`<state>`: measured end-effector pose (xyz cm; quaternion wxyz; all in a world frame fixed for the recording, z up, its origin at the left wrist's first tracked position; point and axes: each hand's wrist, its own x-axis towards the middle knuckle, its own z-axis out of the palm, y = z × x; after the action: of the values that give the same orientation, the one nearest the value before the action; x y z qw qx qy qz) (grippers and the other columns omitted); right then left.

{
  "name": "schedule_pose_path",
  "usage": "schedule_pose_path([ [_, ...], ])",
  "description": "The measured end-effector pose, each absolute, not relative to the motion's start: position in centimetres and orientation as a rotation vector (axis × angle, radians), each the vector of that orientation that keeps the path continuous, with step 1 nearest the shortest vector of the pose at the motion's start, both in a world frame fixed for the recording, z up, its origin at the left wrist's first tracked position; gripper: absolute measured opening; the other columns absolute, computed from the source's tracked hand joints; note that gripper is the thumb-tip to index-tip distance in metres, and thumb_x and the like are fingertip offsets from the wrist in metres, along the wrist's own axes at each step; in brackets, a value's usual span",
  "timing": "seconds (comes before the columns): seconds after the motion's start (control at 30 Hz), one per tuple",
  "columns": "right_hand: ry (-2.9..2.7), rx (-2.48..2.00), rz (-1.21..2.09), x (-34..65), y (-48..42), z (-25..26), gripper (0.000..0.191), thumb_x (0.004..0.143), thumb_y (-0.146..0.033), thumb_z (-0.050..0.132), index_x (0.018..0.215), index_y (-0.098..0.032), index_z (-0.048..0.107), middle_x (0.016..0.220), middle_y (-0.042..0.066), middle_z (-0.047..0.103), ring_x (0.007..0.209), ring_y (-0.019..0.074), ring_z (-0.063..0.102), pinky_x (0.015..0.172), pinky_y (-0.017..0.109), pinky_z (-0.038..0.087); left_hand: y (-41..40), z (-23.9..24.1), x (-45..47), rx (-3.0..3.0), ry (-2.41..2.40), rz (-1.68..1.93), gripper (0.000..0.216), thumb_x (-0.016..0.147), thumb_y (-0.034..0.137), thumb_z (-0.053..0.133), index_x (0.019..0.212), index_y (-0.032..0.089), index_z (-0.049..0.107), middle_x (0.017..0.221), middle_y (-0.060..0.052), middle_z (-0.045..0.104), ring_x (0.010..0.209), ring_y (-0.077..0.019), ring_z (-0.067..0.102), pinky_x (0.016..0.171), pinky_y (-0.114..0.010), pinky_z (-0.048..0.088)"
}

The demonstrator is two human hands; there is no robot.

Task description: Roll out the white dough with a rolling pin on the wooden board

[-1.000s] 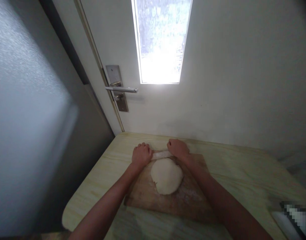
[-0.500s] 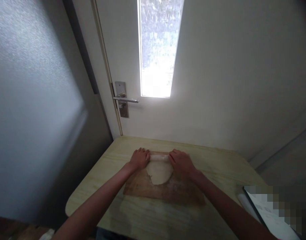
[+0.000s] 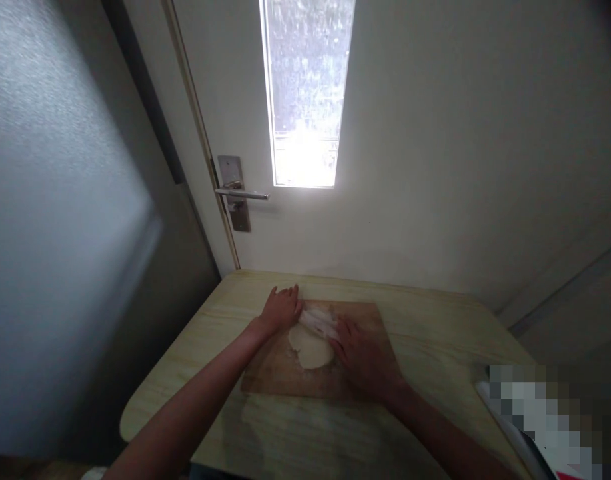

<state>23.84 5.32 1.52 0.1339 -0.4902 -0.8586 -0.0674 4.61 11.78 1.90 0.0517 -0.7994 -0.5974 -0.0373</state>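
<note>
A pale rolling pin (image 3: 317, 323) lies at a slant across the far part of a flat, roundish sheet of dough (image 3: 312, 348). My left hand (image 3: 282, 307) is on the pin's far left end, its fingertips pointing up and forward. At the near right end, my right hand (image 3: 358, 352) has its fingers over the pin and covers that end. Under the dough is a brown wooden board (image 3: 270, 380), with whitish flour marks on its surface. Both ends of the pin are hidden by my hands, and the pin looks slightly blurred.
The board rests on a light wood-patterned table (image 3: 195, 353) against a white door (image 3: 410, 167) with a metal handle (image 3: 242, 194) and a bright narrow window (image 3: 308, 93). A frosted panel (image 3: 45, 233) stands left. At the right table edge is a partly pixelated object (image 3: 515, 420).
The rolling pin has turned from level to slanted. My right hand has come nearer to me with its end, while my left hand stays at the far side. The view has shifted slightly.
</note>
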Motion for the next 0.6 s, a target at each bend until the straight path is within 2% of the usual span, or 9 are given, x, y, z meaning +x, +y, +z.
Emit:
schedule_pose_path([
  [0.1, -2.419, -1.391, -0.087, 24.1, 5.7, 0.2, 0.041, 0.085, -0.033, 0.029, 0.112, -0.008, 0.047, 0.117, 0.016, 0.049, 0.107, 0.0229, 0.043, 0.088, 0.037, 0.036, 12.3, 1.7, 5.0, -2.442, -1.800, -0.105, 0.047, 0.083, 0.030, 0.021, 0.126, 0.011, 0.028, 0.115, -0.013, 0.051, 0.104, -0.0227, 0.047, 0.093, -0.044, 0.023],
  [0.27, -2.370, -1.358, 0.048, 24.5, 6.3, -0.6, 0.045, 0.083, -0.039, 0.032, 0.116, -0.011, 0.042, 0.118, 0.014, 0.048, 0.111, 0.0230, 0.040, 0.090, 0.040, 0.035, 13.0, 1.6, 5.5, -2.438, -1.770, -0.118, 0.045, 0.083, 0.031, 0.022, 0.125, 0.019, 0.030, 0.119, -0.007, 0.048, 0.111, -0.0239, 0.040, 0.093, -0.043, 0.022],
  [0.6, -2.445, -1.366, 0.146, 25.6, 7.9, -1.4, 0.054, 0.081, -0.046, 0.031, 0.123, -0.013, 0.036, 0.131, 0.013, 0.033, 0.123, 0.0228, 0.019, 0.097, 0.044, 0.024, 14.8, 2.0, 6.8, -2.474, -1.822, -0.187, 0.044, 0.081, 0.030, 0.026, 0.123, 0.022, 0.033, 0.120, -0.004, 0.048, 0.113, -0.0211, 0.037, 0.095, -0.040, 0.018],
])
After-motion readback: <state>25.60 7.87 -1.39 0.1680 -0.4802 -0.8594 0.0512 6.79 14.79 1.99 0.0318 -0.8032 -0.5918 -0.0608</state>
